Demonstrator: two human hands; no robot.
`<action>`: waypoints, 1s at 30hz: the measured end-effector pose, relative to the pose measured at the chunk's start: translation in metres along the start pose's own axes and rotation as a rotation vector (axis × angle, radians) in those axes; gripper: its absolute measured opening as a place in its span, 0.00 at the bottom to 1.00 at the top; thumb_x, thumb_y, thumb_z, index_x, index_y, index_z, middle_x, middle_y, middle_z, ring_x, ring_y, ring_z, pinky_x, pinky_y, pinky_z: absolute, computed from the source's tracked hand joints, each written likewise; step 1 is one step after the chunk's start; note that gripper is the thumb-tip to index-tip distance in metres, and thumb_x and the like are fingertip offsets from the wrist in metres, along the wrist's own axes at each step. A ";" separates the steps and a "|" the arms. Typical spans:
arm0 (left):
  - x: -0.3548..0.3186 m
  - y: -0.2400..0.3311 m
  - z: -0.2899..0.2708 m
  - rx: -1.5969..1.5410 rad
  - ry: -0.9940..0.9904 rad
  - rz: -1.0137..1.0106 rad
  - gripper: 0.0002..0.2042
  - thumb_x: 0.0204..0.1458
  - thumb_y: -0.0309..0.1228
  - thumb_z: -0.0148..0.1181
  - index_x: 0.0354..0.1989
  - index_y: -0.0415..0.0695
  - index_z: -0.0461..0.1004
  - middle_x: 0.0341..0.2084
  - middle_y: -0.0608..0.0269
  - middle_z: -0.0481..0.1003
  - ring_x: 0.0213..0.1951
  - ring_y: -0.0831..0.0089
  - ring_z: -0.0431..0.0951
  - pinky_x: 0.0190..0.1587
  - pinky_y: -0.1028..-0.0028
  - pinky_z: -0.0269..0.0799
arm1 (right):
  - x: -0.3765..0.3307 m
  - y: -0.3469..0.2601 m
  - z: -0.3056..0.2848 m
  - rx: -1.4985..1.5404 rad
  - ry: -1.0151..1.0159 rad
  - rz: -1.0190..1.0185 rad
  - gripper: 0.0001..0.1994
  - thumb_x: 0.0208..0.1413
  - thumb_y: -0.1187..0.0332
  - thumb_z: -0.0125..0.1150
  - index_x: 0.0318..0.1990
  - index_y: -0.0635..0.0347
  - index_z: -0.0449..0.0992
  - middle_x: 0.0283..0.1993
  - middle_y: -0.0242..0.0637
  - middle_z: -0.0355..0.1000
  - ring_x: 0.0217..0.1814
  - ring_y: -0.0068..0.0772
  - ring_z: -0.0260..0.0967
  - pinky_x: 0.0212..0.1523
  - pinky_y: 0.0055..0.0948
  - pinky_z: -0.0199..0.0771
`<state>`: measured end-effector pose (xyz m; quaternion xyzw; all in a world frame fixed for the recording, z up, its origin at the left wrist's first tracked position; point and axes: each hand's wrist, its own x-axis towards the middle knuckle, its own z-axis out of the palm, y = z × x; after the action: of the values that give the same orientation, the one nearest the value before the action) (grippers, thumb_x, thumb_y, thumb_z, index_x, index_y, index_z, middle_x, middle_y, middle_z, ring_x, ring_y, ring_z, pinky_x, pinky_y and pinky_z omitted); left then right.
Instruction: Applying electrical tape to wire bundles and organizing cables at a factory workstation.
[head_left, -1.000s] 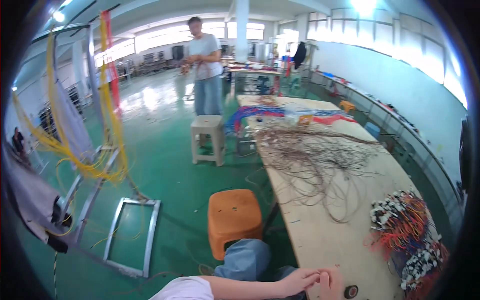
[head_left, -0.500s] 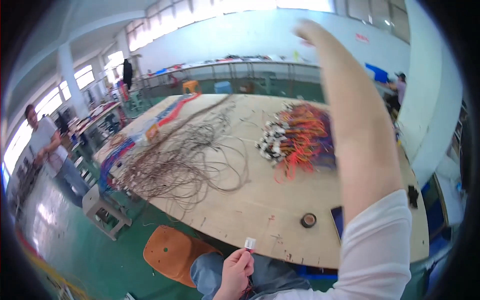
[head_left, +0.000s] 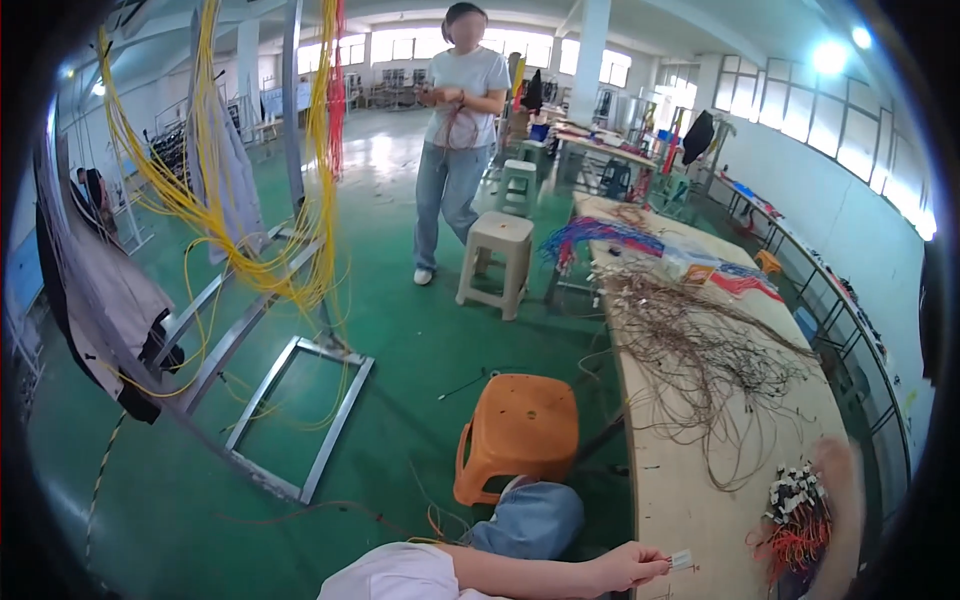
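Observation:
My left hand (head_left: 632, 567) is closed in a pinch on a small white connector (head_left: 682, 560), held out by the near edge of the table. Some dark strands show at its fingertips. Blurred by motion, my right hand (head_left: 836, 462) is over the far right side of the table, beside a bundle of orange and red wires with white and black connectors (head_left: 797, 497). Its fingers cannot be made out. Farther along the same tabletop (head_left: 655, 480) lies a loose tangle of thin brown wires (head_left: 700, 350).
An orange stool (head_left: 525, 425) stands by my knee. Beyond it are a pale stool (head_left: 497, 255) and a person (head_left: 460, 130) holding thin wires. To the left, a metal frame (head_left: 300, 420) carries hanging yellow wires (head_left: 290, 270). Blue and red wires (head_left: 610, 238) lie at the table's far end.
The view has swung left, bringing the metal frame and the standing person into the middle. My right arm has come down from its raised position. The connector stays in my left hand.

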<state>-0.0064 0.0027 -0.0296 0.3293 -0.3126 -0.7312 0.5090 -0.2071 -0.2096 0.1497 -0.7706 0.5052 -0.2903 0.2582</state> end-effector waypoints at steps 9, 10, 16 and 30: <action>0.003 -0.008 -0.002 0.124 -0.106 0.188 0.10 0.54 0.33 0.47 0.26 0.41 0.66 0.15 0.76 0.60 0.19 0.86 0.55 0.21 0.83 0.53 | -0.152 -0.031 0.142 0.085 -0.308 0.015 0.11 0.53 0.66 0.51 0.39 0.65 0.70 0.29 0.38 0.70 0.30 0.29 0.66 0.31 0.25 0.67; 0.003 -0.011 0.000 0.104 -0.108 0.217 0.10 0.54 0.34 0.47 0.26 0.41 0.66 0.15 0.76 0.60 0.19 0.86 0.55 0.21 0.83 0.53 | -0.158 -0.031 0.145 0.042 -0.349 0.060 0.12 0.52 0.66 0.52 0.40 0.66 0.70 0.28 0.39 0.70 0.28 0.28 0.66 0.29 0.24 0.67; 0.002 -0.023 0.007 0.150 -0.134 0.221 0.09 0.55 0.33 0.46 0.26 0.42 0.67 0.15 0.76 0.60 0.18 0.86 0.55 0.20 0.84 0.52 | -0.174 -0.029 0.144 -0.063 -0.179 -0.055 0.11 0.51 0.66 0.55 0.35 0.65 0.72 0.26 0.38 0.70 0.26 0.24 0.66 0.25 0.21 0.65; 0.006 -0.039 -0.009 0.248 -0.261 -0.168 0.09 0.54 0.33 0.47 0.30 0.42 0.71 0.14 0.74 0.63 0.17 0.87 0.58 0.19 0.86 0.53 | -0.182 0.049 0.109 0.310 -0.265 0.309 0.10 0.53 0.66 0.47 0.37 0.63 0.68 0.20 0.31 0.65 0.19 0.20 0.61 0.20 0.17 0.62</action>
<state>-0.0218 0.0072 -0.0667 0.3170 -0.4351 -0.7635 0.3567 -0.2187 -0.0465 0.0059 -0.6670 0.5282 -0.2180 0.4782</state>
